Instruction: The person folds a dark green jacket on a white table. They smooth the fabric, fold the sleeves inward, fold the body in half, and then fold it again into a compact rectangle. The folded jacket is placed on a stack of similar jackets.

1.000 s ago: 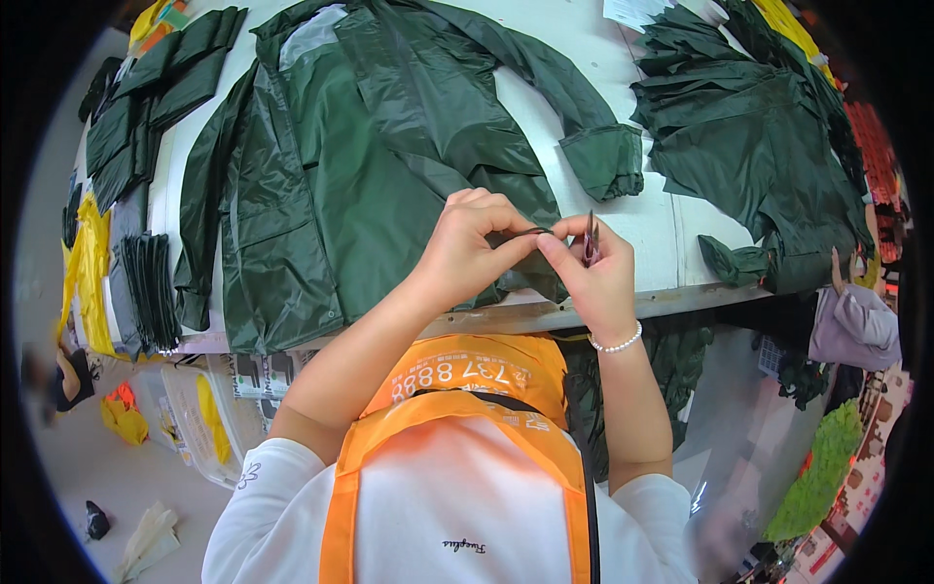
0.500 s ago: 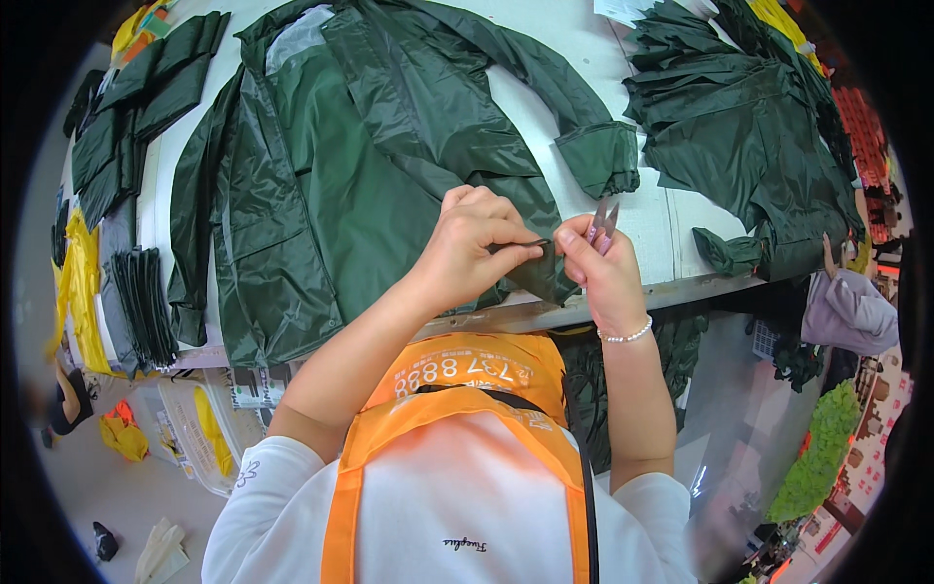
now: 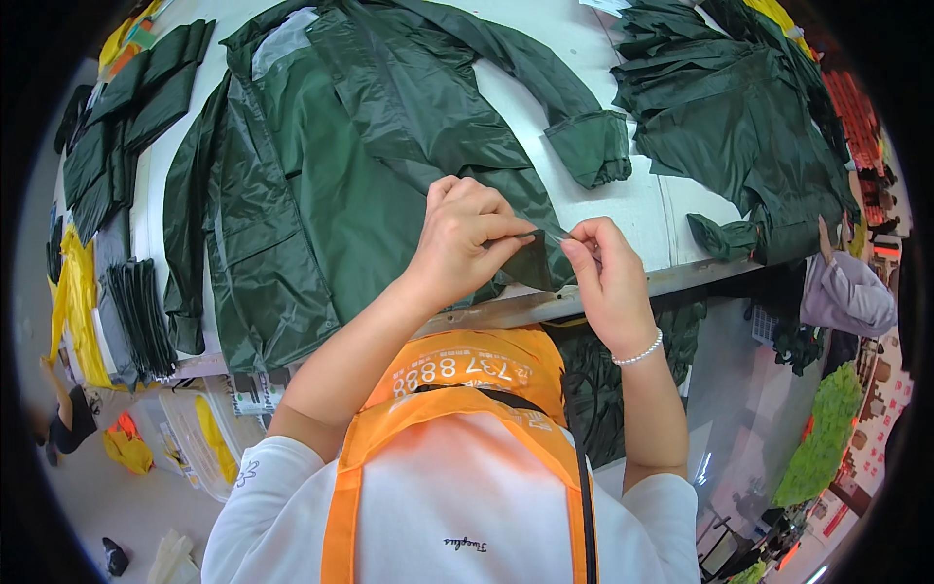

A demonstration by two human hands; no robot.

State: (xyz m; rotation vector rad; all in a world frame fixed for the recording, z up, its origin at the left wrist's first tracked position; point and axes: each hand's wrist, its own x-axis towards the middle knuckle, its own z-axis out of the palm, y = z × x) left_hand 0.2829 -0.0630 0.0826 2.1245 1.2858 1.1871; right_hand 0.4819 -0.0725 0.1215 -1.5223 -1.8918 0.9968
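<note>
Risks, left to right: the dark green jacket [image 3: 360,195] lies spread on the white table [image 3: 671,214], near hem at the table's edge, so a hard tug could drag it toward me, I judge; the pinch of my left hand [image 3: 465,232] looks shallow, so the slick cloth could slip out; the pale blade-like tip [image 3: 557,235], probably of small scissors, sits close to my left fingertips, so a jerk could nick skin or cloth.

Pose: left hand over the jacket's near right corner, knuckles up, thumb and forefinger closed on its edge; right hand [image 3: 608,277] just beside, above the table's edge, fingers curled narrow about the tip; the rest of that tool is hidden.
</note>
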